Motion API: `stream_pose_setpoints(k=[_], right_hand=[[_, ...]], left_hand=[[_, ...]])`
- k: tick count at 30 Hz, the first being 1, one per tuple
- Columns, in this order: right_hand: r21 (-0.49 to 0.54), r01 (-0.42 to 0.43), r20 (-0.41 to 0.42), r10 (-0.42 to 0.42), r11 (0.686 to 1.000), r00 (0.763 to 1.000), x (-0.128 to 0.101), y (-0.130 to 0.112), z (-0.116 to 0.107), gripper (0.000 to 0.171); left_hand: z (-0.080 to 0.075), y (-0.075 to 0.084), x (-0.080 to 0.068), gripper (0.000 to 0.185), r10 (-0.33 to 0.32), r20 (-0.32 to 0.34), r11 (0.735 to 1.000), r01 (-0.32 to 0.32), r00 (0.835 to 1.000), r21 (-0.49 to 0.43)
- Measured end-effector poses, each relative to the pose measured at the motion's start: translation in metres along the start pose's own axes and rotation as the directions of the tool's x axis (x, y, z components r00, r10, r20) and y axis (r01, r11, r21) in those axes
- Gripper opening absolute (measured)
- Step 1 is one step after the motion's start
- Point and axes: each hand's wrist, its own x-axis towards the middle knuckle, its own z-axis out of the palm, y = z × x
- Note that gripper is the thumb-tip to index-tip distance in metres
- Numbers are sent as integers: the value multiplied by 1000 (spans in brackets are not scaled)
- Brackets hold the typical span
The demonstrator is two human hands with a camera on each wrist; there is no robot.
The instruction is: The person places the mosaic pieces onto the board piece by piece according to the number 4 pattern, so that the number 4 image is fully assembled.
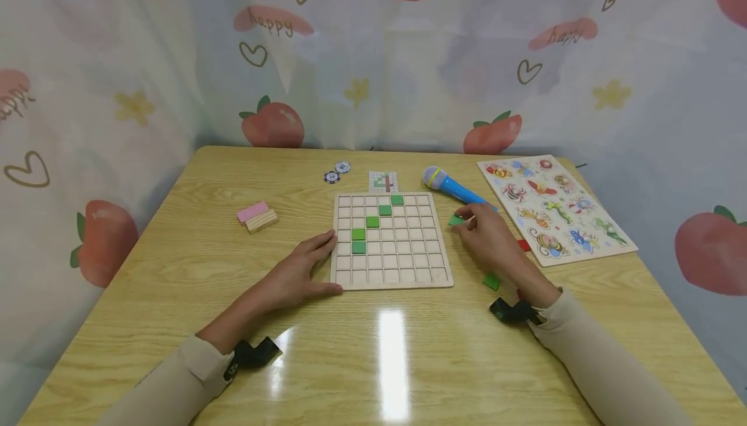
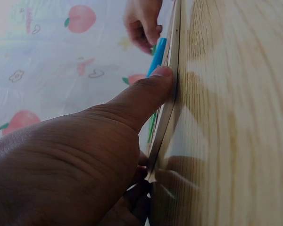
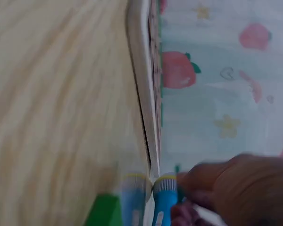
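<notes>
On the table (image 1: 175,322), the left hand (image 1: 294,277) rests flat, fingers straight, against the wooden grid board's (image 1: 391,277) left edge. The right hand (image 1: 487,238) pinches a green tile (image 1: 455,220) just right of the board, beside a blue toy microphone (image 1: 452,186).

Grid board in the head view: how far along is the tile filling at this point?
Early. Five green tiles sit in the grid board, stepping down from the top row; most cells are bare. In hand: the right hand pinches a loose green tile beside the board, by the blue microphone, while the left hand rests on the board's left edge. Left: another green tile lies on the table.
</notes>
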Motion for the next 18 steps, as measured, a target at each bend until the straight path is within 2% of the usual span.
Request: stream_pose_setpoints(k=[4,7,11,18], right_hand=[[31,125,125,-128,992,984,-3,-38,5,27],[16,238,225,-236,971,945,-2,-65,12,24],[4,340,308,-325,940,894,4,-91,21,24],[35,393,371,-377,919,849,15,-108,40,19]], left_hand=[[0,-1,-1,108,2,0,1000,-2,1000,-1],[0,-1,-1,108,8,-1,1000,-8,1000,-4],[1,-2,-1,107,7,-3,1000,-7,1000,-3],[1,0,0,107,-1,-2,1000,1,1000,-7]])
